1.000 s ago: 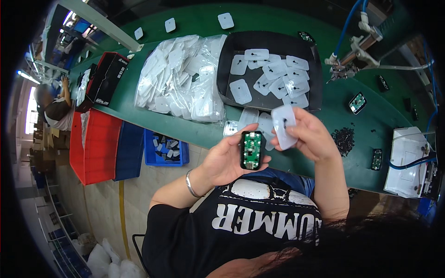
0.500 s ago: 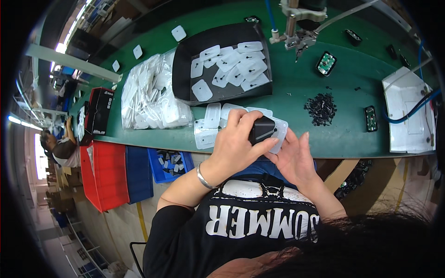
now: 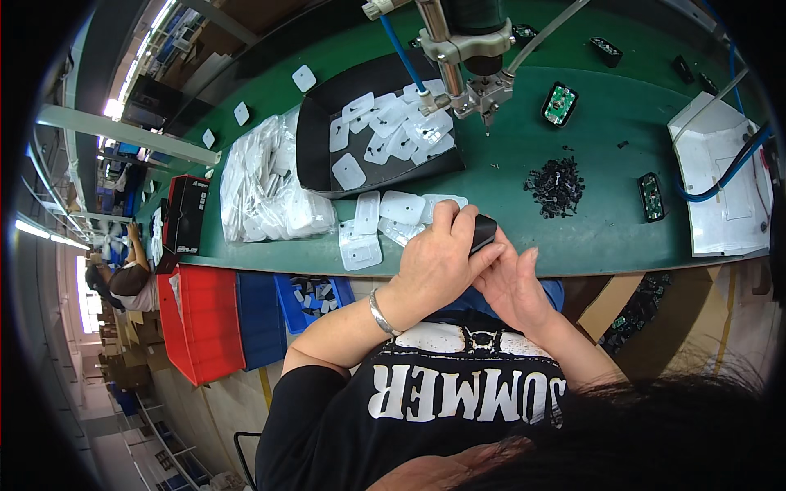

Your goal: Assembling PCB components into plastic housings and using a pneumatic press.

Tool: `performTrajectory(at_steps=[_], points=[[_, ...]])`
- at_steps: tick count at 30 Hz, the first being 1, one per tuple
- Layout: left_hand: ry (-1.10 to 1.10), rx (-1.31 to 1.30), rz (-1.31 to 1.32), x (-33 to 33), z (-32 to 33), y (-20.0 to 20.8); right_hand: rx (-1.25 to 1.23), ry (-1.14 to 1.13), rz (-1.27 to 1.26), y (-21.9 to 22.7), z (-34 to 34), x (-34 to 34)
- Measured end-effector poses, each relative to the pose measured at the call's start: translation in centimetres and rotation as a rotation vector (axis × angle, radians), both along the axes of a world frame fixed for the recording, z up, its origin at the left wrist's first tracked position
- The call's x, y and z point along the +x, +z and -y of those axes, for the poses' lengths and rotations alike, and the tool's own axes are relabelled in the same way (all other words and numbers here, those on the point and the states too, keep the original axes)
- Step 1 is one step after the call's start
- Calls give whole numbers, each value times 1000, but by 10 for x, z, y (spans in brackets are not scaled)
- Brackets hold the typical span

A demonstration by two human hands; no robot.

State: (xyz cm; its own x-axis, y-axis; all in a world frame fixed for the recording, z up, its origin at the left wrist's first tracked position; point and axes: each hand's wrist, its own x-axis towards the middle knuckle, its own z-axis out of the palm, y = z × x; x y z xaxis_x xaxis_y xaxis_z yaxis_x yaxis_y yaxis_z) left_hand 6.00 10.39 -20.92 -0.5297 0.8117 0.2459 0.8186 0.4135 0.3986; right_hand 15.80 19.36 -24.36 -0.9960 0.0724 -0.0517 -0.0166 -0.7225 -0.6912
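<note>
My left hand [image 3: 438, 258] is wrapped round a black plastic housing [image 3: 484, 232] at the table's front edge, its thumb reaching across toward my other hand. Against the housing's right side and underside, my right hand [image 3: 517, 286] holds with its fingers, the thumb standing up and apart. The housing's far face is turned away, and I cannot see what lies between it and my right fingers. Several translucent white plates [image 3: 367, 214] with small dark marks lie on the green table just left of my hands. A pile of small black parts [image 3: 555, 187] sits to the right.
A metal tool head [image 3: 483, 94] with hoses hangs over the table. Behind the plates stand a black box [image 3: 315, 151] of plates and a clear bag [image 3: 274, 180]. Circuit boards in housings [image 3: 559, 104], a white box [image 3: 729, 184], and red [image 3: 205, 327] and blue bins [image 3: 262, 311] surround me.
The housing has tilted and moved slightly right within my hands. The white plate that showed at its right side is now out of sight. My view has shifted a little.
</note>
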Motion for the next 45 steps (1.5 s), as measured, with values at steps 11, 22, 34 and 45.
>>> performTrajectory(at_steps=[11,22,34,45], points=[[-56,-53,311,-5,13,-1,111,185,-170,-8,-16,2],[-87,506,1612,-19,35,-28,839,-690,-318,99,-77,-40],[-127,480,2058,-35,34,-31,760,-184,-443,191,-132,-148],[-139,403,1940,-36,10,-24,583,-165,-516,191,-66,-107]])
